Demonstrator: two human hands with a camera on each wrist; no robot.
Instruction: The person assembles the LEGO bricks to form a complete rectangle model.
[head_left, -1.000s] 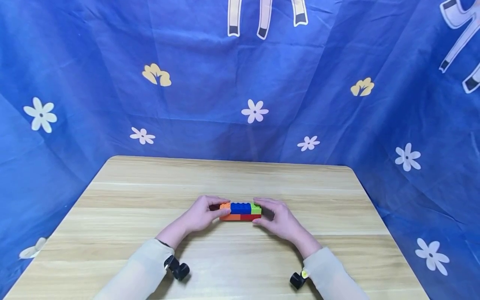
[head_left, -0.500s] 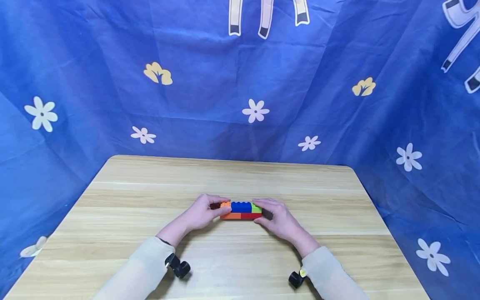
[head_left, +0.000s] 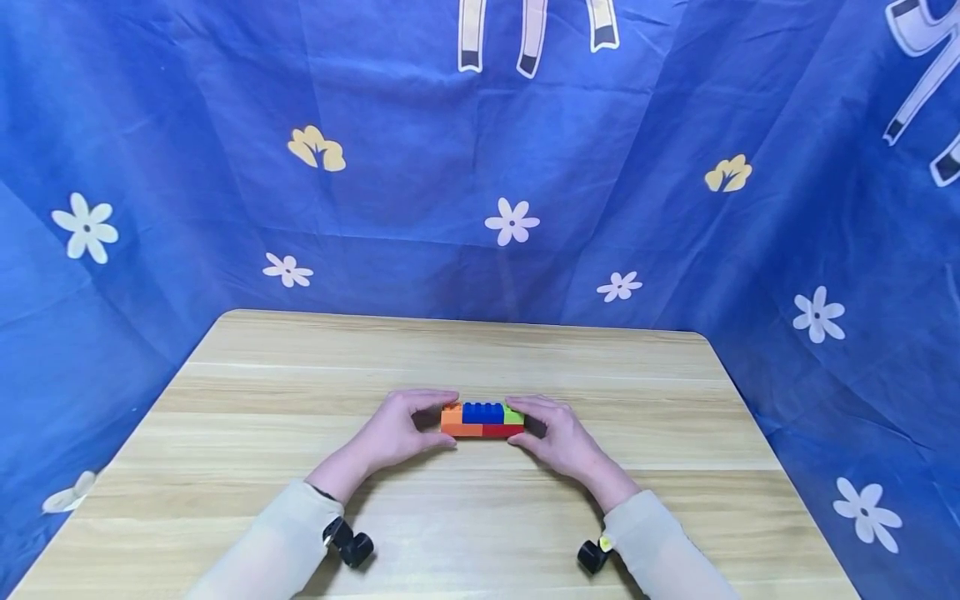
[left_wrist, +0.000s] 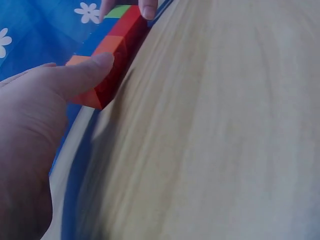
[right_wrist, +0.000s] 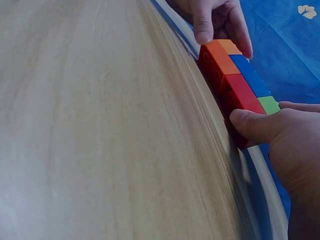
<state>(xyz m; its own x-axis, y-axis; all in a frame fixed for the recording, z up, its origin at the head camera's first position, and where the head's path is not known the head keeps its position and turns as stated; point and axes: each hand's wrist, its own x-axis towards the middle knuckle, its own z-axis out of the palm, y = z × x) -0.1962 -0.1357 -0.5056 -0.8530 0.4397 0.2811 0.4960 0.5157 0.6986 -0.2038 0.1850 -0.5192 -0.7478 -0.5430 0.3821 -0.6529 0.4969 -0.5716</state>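
Note:
A joined two-layer row of toy building bricks [head_left: 482, 414] is at the middle of the table in the head view. On top are an orange brick [right_wrist: 229, 47], a blue brick [right_wrist: 250, 75] and a lime green brick [right_wrist: 270, 105]. Below them sit another orange brick [right_wrist: 221, 59] and a red brick [right_wrist: 243, 94]. The right wrist view shows some of the hollow underside. My right hand [head_left: 561, 437] pinches the red and green end, thumb on the near side. Around the orange end, my left hand [head_left: 397, 429] is spread, thumb and fingers apart from the bricks.
The wood-grain table [head_left: 480, 517] extends to all sides of the bricks. Behind and beside it hangs a blue cloth [head_left: 405, 200] printed with flowers. A small black camera [head_left: 356, 548] sits on the left cuff, another black camera [head_left: 592, 557] on the right.
My left hand has let go of the orange end: its thumb has moved down and toward the front, its fingers slightly back. The right hand's grip looks unchanged, and the bricks have barely moved.

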